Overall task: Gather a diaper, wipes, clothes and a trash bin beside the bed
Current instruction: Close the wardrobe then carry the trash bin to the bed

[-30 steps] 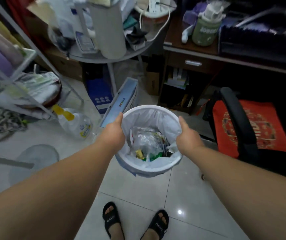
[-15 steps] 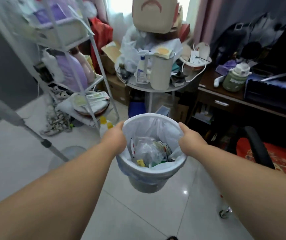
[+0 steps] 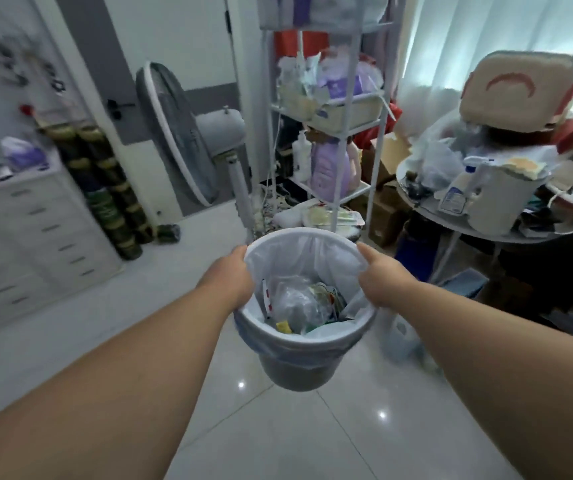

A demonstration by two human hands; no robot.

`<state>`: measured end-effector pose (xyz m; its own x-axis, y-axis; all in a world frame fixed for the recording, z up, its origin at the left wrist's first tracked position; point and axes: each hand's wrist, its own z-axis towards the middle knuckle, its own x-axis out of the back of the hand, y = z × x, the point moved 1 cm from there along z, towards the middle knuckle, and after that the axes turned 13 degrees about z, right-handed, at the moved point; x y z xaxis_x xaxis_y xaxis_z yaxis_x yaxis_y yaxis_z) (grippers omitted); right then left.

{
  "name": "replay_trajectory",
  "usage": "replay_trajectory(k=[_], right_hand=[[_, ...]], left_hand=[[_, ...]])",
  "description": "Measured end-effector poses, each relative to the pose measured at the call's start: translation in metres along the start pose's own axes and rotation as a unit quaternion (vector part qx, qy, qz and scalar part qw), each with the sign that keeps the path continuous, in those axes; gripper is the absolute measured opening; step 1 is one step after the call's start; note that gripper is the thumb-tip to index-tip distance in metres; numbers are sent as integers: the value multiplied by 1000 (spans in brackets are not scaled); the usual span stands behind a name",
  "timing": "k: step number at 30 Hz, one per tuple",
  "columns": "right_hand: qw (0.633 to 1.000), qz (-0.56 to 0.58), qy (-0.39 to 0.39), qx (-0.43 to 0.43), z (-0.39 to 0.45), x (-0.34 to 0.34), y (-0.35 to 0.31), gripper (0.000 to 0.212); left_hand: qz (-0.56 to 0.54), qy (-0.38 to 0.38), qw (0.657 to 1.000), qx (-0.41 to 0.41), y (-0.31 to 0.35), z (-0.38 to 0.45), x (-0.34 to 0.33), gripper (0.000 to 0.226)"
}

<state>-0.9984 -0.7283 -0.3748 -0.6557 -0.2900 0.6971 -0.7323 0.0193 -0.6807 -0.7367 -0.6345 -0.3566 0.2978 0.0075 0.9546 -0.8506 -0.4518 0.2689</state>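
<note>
**Trash bin carried in two hands above a tiled floor**

A person is holding a small round trash bin [image 3: 295, 362] in mid-air, clear of the glossy pale floor tiles [image 3: 278, 438]. The bin is a tapering grey plastic bucket lined with a thin, translucent white bag [image 3: 312, 251] that is folding over its rim. The left hand [image 3: 231, 277] is gripping the left side of the rim, fingers curled round it, and the right hand [image 3: 380, 280] is gripping the right side likewise; the fingertips of both are hidden behind the rim. Inside, crumpled clear plastic film [image 3: 295, 303] is lying among small yellow and green wrappers.

Beyond the bin, a white wire-frame shelving rack [image 3: 343, 140] is bearing soft packets and a lilac bottle [image 3: 326, 168]. A pedestal fan [image 3: 177, 133] with a round mesh guard is standing to its left, beside a blurred white drawer chest [image 3: 32, 237]. To the right, a round table [image 3: 451, 220] is carrying a matte cream cylindrical jug [image 3: 499, 199].
</note>
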Motion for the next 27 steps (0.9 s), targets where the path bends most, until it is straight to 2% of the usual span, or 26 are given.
replay_trajectory(k=[3,8,14,21,23,27], right_hand=[[995,-50,-50,72,-3,-43,-59,69],[981,-89,-111,128,-6,-96,-119,67],[954,-71,-177,233,-18,-155,-185,73],[922,-84,-261,274,-48,-218,-232,74],[904,-95,-289,301,-66,-239,-244,75],[871,-123,-325,348,-113,-277,-262,72]], left_hand=[[-17,30,997,64,-67,-20,26,52],[-34,56,987,149,-136,-53,47,57],[-46,84,962,255,-204,-101,61,57],[-66,118,919,370,-249,-171,52,57],[-66,129,897,417,-261,-201,43,57],[-57,135,861,487,-281,-260,32,46]])
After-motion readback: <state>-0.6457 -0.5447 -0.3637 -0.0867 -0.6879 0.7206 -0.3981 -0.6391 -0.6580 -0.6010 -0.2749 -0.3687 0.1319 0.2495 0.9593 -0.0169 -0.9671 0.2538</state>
